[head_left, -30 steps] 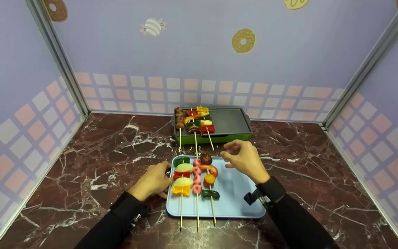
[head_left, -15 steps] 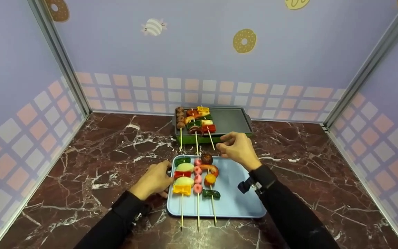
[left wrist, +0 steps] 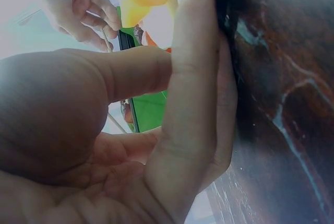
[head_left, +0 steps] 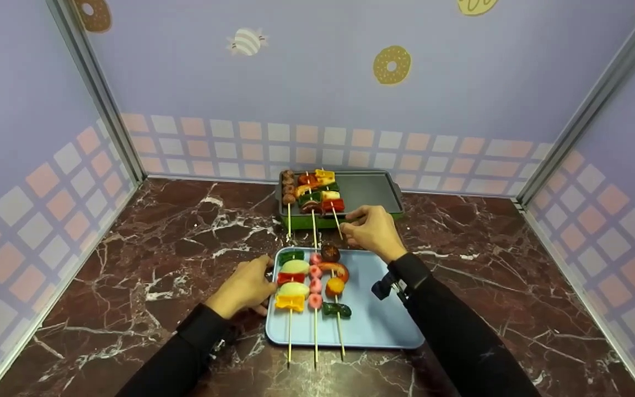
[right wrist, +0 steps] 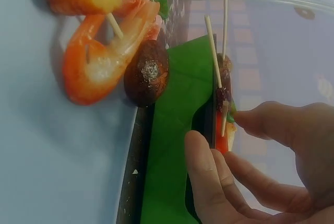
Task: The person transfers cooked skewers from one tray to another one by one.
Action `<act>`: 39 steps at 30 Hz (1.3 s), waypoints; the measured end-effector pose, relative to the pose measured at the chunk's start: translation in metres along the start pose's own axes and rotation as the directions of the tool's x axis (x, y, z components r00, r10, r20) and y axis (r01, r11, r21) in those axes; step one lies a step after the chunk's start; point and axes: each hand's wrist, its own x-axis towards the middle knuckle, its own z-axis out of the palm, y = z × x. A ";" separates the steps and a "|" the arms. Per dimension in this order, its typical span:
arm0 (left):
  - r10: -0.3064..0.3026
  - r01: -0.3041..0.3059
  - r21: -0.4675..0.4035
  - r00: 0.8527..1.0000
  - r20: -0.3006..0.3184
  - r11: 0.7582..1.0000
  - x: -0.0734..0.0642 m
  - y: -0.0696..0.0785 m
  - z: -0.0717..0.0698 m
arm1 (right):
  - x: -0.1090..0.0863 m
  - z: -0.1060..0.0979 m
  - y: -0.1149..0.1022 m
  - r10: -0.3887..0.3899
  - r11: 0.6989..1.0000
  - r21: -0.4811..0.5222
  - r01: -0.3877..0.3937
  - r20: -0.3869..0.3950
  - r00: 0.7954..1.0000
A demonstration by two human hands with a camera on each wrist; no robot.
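My left hand (head_left: 246, 286) grips the left rim of the light blue tray (head_left: 375, 331); the left wrist view shows thumb and fingers (left wrist: 190, 67) at its edge. My right hand (head_left: 372, 229) is at the front of the green-sided grill (head_left: 367, 193), by the stick of the rightmost skewer (head_left: 332, 205), which carries red, pale, green and yellow pieces. In the right wrist view a gap shows between thumb and fingers (right wrist: 201, 156), with the stick end (right wrist: 224, 122) between them. Left of it on the grill lie a mixed vegetable skewer (head_left: 310, 199) and a meatball skewer (head_left: 288, 190).
On the tray lie a vegetable skewer (head_left: 294, 289), a pink-piece skewer (head_left: 315, 285) and one with mushroom, shrimp, corn and a green piece (head_left: 337, 310). Their sticks overhang the front rim. Patterned walls (head_left: 317, 82) enclose the dark marbled table (head_left: 185, 275) behind and at both sides.
My right hand has moved left and away from me, from above the tray's far edge to the stick of the rightmost grill skewer. My left hand stays on the tray rim.
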 end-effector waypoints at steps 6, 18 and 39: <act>0.001 -0.001 0.012 1.000 -0.005 1.000 -0.001 0.000 0.000 | 0.007 0.004 -0.001 0.009 1.000 0.003 -0.009 -0.003 1.000; 0.008 -0.007 0.031 1.000 -0.010 1.000 0.001 0.000 0.002 | 0.012 0.014 0.000 0.043 0.999 0.007 -0.043 -0.020 0.999; 0.020 -0.020 0.002 1.000 -0.010 1.000 0.000 -0.002 -0.001 | 0.020 0.018 -0.009 0.044 0.998 -0.051 -0.047 -0.064 0.997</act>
